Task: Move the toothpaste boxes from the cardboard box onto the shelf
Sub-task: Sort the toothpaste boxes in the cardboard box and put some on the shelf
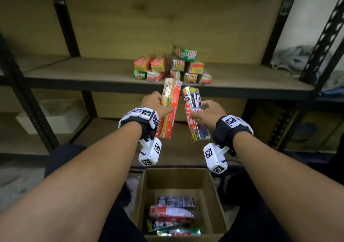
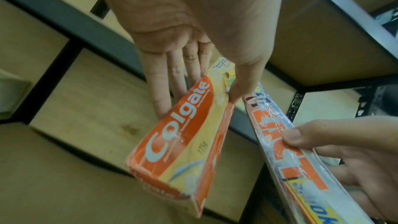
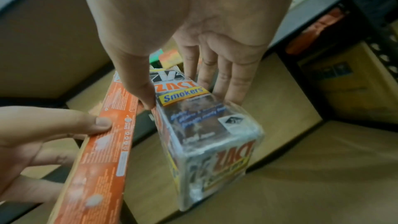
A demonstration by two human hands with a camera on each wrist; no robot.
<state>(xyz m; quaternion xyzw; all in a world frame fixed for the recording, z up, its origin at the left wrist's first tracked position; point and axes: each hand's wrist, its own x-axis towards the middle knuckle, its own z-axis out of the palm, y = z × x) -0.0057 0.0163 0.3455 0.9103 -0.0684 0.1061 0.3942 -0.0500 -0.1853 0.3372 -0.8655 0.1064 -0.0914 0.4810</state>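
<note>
My left hand (image 1: pixel 158 104) grips a red and yellow Colgate box (image 1: pixel 170 109), thumb on one side and fingers (image 2: pixel 159 88) on the other; the box (image 2: pixel 183 139) points up at the shelf. My right hand (image 1: pixel 208 111) holds a silver, black and orange Zact Smokers box (image 1: pixel 195 113) the same way, thumb against its side (image 3: pixel 193 125). Both boxes hang side by side in the air just below and in front of the wooden shelf board (image 1: pixel 83 70). A pile of toothpaste boxes (image 1: pixel 173 66) lies on that shelf. The open cardboard box (image 1: pixel 214 195) below holds several more boxes (image 1: pixel 173 215).
Black metal uprights (image 1: pixel 63 18) frame the shelf bay. Bare board lies left and right of the pile. Grey cloth (image 1: pixel 297 57) sits on the right-hand shelf. A white box (image 1: pixel 54 115) stands on the lower shelf at left, cartons (image 1: pixel 307 128) at lower right.
</note>
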